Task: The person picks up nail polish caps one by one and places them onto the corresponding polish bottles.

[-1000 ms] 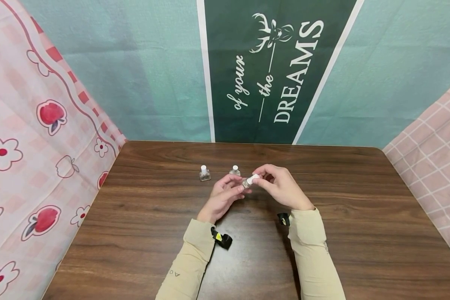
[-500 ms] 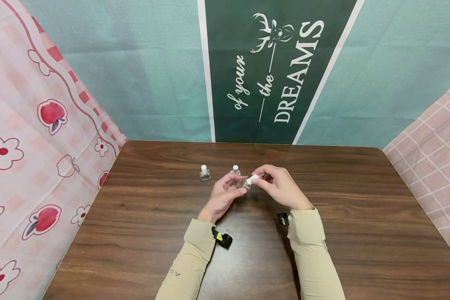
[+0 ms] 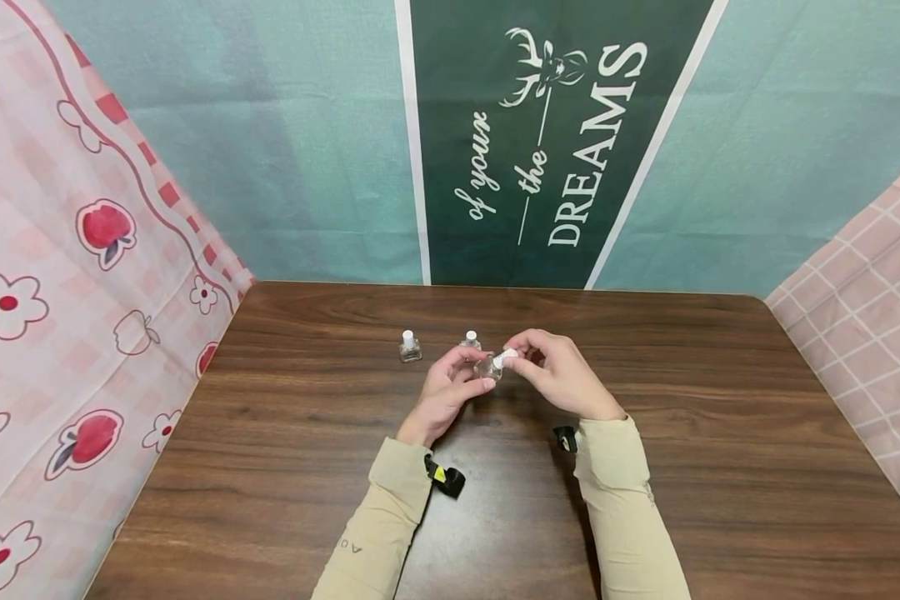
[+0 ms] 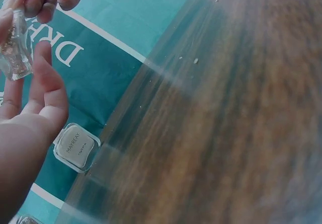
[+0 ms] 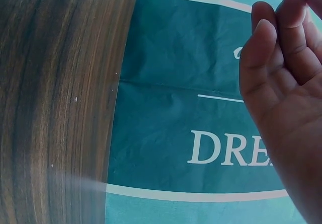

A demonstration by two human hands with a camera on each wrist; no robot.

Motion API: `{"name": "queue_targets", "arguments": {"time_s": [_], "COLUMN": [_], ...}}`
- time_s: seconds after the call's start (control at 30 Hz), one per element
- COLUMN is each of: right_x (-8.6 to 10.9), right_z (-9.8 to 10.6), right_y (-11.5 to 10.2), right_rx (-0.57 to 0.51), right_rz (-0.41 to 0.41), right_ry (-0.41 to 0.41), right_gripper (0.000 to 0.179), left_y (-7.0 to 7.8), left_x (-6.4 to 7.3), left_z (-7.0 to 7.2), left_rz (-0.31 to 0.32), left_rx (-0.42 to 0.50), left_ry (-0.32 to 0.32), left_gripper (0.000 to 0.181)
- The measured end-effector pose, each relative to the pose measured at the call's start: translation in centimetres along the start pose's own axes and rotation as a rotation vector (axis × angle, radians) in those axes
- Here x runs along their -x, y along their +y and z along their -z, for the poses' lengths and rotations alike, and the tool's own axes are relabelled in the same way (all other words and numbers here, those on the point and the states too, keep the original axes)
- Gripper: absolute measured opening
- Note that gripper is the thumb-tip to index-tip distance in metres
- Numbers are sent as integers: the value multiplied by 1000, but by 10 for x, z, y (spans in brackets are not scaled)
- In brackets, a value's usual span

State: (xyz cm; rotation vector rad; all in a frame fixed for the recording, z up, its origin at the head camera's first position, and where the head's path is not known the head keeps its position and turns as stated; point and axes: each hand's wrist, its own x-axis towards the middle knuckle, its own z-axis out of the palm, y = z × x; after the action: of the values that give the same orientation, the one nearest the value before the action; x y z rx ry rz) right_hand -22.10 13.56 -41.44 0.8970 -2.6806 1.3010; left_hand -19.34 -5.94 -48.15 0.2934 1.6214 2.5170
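A small clear nail polish bottle is held tilted above the table, its white cap toward the upper right. My left hand grips the glass body between thumb and fingers. The cap is pinched by the thumb and fingertips of my right hand, which partly cover it. In the left wrist view, flecks show inside the glass. Just beyond my left fingers stands a second nail polish bottle, partly hidden by them. To its left is a third nail polish bottle, upright with a white cap.
The brown wood-grain table extends around both arms. A green and teal cloth with lettering hangs behind its far edge. Pink patterned cloth borders the left side, and a pink checked cloth the right.
The bottle's body has turned within my left fingers, so its broad face shows now. My left thumb has shifted slightly along it. My right hand stays nearly still at the cap.
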Motion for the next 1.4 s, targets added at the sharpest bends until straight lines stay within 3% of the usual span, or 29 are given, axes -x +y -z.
{"name": "queue_targets", "arguments": {"time_s": [0.23,0.4,0.7,1.17,1.3,1.4], "right_x": [2,2,2,2,2,2], "right_z": [2,4,4,3,3,3], "right_y": [-3,-6,-3,-4,-5,-6], "right_rx": [-21,-35,-50,-80,-86,-85], "right_rz": [2,8,5,14,10,0], "right_ry": [5,0,-17,-64,-69,-72], "right_gripper": [13,12,11,9,8,8], "left_y": [1,1,-1,1,0,-2], "left_x": [1,1,2,3,2,2], "left_z": [-1,0,5,5,5,4], "left_rz": [32,64,130,148,152,144], "left_rx": [80,89,79,93,73,39], "left_ry": [-69,-123,-211,-213,-206,-183], "left_gripper": [32,46,42,48,59,54]}}
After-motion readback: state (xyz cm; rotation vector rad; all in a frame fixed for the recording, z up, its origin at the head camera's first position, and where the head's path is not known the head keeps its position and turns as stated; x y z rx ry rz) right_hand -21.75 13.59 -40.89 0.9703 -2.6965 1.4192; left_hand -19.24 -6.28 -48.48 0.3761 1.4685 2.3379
